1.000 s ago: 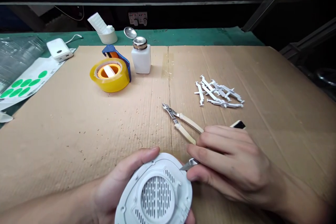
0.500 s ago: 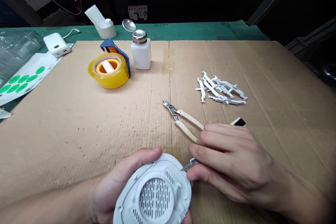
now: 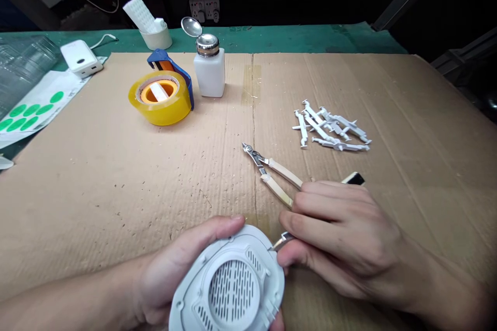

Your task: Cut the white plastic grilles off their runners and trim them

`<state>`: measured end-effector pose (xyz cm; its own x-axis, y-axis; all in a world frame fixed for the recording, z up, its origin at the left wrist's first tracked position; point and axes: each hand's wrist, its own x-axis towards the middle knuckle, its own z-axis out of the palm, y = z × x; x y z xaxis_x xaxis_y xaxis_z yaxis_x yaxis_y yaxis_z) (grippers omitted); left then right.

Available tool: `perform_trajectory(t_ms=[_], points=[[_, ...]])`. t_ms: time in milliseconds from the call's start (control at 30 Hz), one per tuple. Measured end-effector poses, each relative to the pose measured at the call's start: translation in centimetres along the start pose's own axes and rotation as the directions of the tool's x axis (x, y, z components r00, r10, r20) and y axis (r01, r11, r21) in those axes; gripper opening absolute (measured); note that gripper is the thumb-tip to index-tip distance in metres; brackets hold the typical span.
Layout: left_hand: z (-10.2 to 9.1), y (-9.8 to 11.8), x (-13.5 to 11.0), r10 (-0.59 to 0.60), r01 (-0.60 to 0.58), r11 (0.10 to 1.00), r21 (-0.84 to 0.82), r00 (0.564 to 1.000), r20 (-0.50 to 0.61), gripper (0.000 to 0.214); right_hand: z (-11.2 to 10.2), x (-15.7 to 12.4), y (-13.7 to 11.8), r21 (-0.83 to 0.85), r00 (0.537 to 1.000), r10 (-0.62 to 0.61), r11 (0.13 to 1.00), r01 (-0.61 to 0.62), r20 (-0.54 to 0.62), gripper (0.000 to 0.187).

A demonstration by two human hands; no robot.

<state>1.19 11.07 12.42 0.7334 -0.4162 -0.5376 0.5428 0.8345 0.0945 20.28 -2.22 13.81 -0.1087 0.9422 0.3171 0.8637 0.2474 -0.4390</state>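
Note:
My left hand [image 3: 174, 271] holds an oval white plastic housing [image 3: 196, 274] with a round slotted grille in its middle. The thumb lies along the upper edge and fingertips show at the lower right. In my right hand [image 3: 341, 238] is a knife [image 3: 285, 239], gripped with curled fingers. Its short metal blade touches the housing's upper right rim, beside my right thumb. A black and cream end [image 3: 354, 179], in line with the blade, sticks out behind the knuckles. Diagonal cutters [image 3: 272, 170] with cream handles lie just beyond the right hand, handle ends partly hidden.
Several white plastic sprue pieces [image 3: 330, 126] lie piled at right. Farther back are a yellow tape roll [image 3: 166, 111] with blue dispenser, a white pump bottle [image 3: 209, 75] with its lid up, a white device [image 3: 79, 58] and a green-dot sticker sheet [image 3: 39, 106]. Cardboard [image 3: 116, 165] covers the table.
The view has shifted slightly, so the background sits a little higher. The knife blade stays at the housing's rim, with only a small shift in its angle. Both hands keep their hold.

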Motion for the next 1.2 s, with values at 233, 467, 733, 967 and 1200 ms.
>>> perform_trajectory(t_ms=[233, 467, 733, 967, 1200], points=[[-0.1, 0.2, 0.1, -0.005, 0.004, 0.998, 0.059, 1.000, 0.021, 0.062, 0.1, 0.3, 0.2, 0.011, 1.000, -0.019, 1.000, 0.019, 0.001, 0.038], [-0.2, 0.1, 0.2, -0.018, 0.014, 0.998, 0.057, 0.997, 0.074, 0.060, 0.2, 0.2, 0.1, 0.034, 1.000, -0.028, 0.999, 0.027, 0.012, 0.040], [-0.4, 0.0, 0.3, -0.003, -0.003, 0.998, 0.061, 0.996, 0.094, 0.064, 0.1, 0.3, -0.1, 0.057, 0.999, -0.042, 0.998, 0.041, 0.016, 0.039], [0.1, 0.1, 0.2, -0.020, 0.014, 0.997, 0.070, 0.996, 0.089, 0.063, -0.5, 0.5, 0.1, 0.132, 1.000, 0.004, 0.991, -0.001, -0.024, 0.037], [-0.3, 0.4, 0.3, -0.076, 0.070, 0.996, 0.064, 0.992, 0.098, 0.064, -0.7, 0.2, -0.3, 0.265, 0.990, 0.137, 0.957, -0.121, -0.040, 0.030]])
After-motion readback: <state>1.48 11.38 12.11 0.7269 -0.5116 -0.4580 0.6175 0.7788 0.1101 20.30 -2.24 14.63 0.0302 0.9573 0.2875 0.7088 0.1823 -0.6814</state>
